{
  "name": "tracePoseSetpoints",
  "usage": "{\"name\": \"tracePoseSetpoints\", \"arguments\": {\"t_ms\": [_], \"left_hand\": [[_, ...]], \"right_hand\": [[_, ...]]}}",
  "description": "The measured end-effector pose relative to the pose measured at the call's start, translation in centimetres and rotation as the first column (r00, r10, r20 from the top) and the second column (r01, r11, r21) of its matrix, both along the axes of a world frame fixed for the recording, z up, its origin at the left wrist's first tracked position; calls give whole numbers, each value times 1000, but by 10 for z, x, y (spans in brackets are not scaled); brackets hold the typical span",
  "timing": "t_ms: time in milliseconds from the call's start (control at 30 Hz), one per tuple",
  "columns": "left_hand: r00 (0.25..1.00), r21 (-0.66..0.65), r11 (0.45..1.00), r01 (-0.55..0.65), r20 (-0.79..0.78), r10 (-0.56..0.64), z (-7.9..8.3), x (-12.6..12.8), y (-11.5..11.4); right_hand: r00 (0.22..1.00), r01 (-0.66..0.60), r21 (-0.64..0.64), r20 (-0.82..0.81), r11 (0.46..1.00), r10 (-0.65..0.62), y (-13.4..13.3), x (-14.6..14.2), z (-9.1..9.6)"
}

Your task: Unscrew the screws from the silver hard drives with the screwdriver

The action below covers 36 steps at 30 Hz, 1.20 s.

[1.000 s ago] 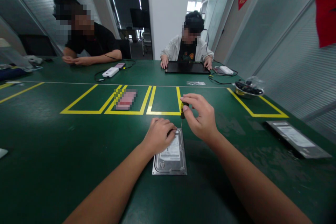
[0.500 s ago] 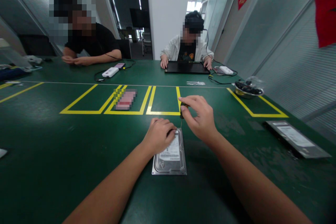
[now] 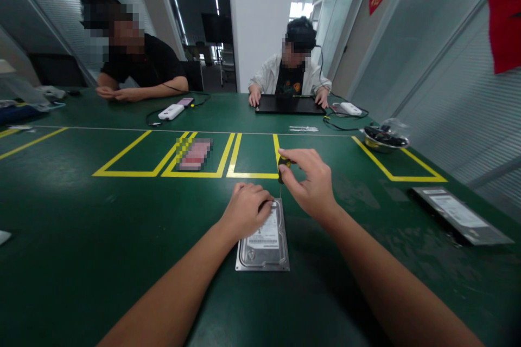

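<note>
A silver hard drive [image 3: 264, 257] with a white label lies flat on the green table in front of me. My left hand [image 3: 248, 207] rests over its far left part, fingers curled down and holding it, so that part is hidden. A small black and yellow screwdriver [image 3: 281, 169] stands nearly upright in my right hand [image 3: 310, 179], pinched between thumb and fingers. Its thin shaft points down to the far right corner of the drive; whether the tip sits in a screw is too small to tell.
Another hard drive [image 3: 459, 214] lies at the right. Behind it stands a metal bowl [image 3: 385, 143] of dark items. Yellow tape [image 3: 256, 175] marks areas on the table [image 3: 163, 260]. Across it, one person holds a black panel [image 3: 290, 104] and another leans on folded arms.
The screwdriver handle has turned slightly in my right fingers, showing more yellow. My left hand and the drive stay put. The person at the left has shifted their head a little.
</note>
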<state>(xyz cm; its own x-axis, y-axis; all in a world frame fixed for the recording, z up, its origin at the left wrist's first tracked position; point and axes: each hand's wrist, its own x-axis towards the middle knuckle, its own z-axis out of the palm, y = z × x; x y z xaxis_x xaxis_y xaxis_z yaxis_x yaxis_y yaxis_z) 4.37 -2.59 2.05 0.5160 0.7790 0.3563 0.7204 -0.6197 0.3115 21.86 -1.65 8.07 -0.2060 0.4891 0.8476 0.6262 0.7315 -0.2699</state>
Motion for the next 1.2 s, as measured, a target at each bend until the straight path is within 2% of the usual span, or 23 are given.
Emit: {"name": "tracePoseSetpoints", "arguments": {"t_ms": [133, 300, 500, 733, 1067, 1200], "left_hand": [[1000, -7, 1000, 2, -4, -2, 0, 0, 1], [1000, 1, 1000, 6, -3, -6, 0, -1, 0], [1000, -6, 1000, 4, -11, -4, 0, 0, 0], [1000, -9, 1000, 4, -9, -4, 0, -1, 0], [1000, -6, 1000, -1, -10, 1, 0, 0, 0], [1000, -12, 1000, -2, -5, 2, 0, 0, 0]], "right_hand": [[998, -54, -3, 14, 999, 54, 0, 0, 0], [999, -45, -4, 24, 999, 45, 2, 3, 1], [995, -94, -10, 33, 996, 94, 1, 4, 3], [999, -48, -25, 23, 999, 48, 1, 3, 1], [997, -65, -67, 38, 996, 68, 1, 2, 1], [997, -59, -19, 49, 998, 60, 2, 2, 2]]}}
